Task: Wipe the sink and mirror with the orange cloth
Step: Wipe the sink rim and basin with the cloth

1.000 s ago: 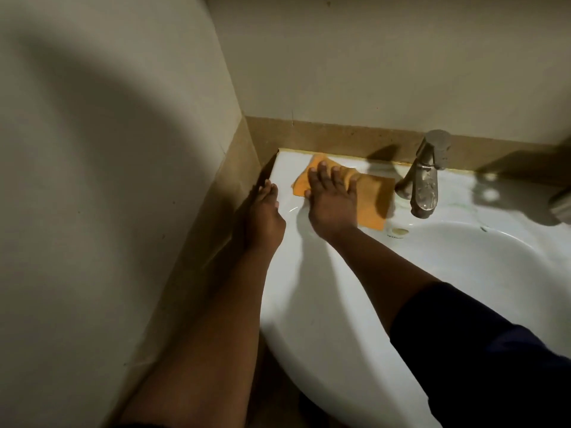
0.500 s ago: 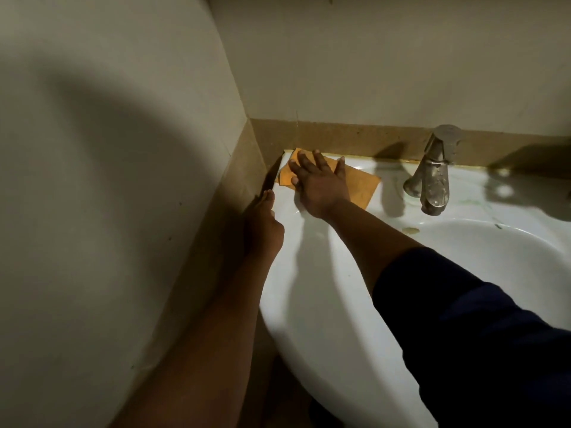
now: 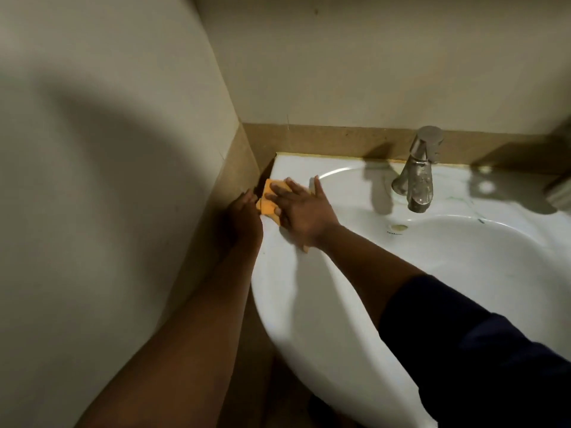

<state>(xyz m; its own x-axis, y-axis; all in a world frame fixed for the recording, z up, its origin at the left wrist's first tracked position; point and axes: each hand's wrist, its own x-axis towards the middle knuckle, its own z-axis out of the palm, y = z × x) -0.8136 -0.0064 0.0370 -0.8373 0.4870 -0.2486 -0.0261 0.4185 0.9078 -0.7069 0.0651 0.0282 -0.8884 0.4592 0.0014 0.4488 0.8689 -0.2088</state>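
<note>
The orange cloth [image 3: 267,202] lies on the left rim of the white sink [image 3: 309,298], mostly covered by my right hand [image 3: 301,211]. That hand presses flat on the cloth with fingers spread and straight. My left hand [image 3: 244,220] rests at the sink's left edge beside the wall, in shadow, fingers extended toward the cloth's left corner. No mirror is in view.
A metal tap [image 3: 417,174] stands at the back of the sink, right of my hands. A tiled wall [image 3: 108,149] closes in tightly on the left, and a brown tile band [image 3: 324,140] runs behind the sink. A drain overflow hole [image 3: 398,227] sits below the tap.
My right hand has slid the cloth from the back left corner forward along the left rim, toward my left hand. The left hand has stayed at the sink's edge.
</note>
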